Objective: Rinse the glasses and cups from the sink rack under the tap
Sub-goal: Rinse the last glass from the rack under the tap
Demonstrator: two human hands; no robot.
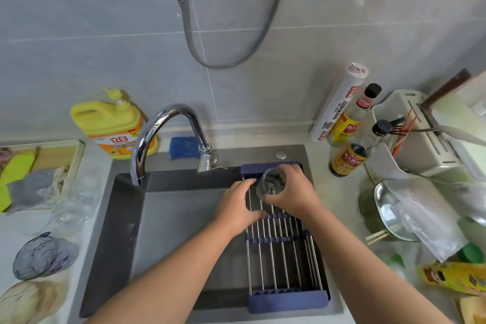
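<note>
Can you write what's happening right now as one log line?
phase: picking up | right hand: holding clear glass over sink rack | left hand: resting on rack | tap: no water visible

We note a clear, glossy glass [271,184] in the right hand [292,189]. Beneath both hands the rack [282,250] shows shiny metal rods in matt blue plastic ends. Left of the left hand [238,205]: polished chrome tap [163,137], matt grey sink [126,218].

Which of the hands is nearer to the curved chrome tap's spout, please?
Left. The left hand rests on the rack just below-right of the spout; the right hand is farther right, holding the glass.
</note>
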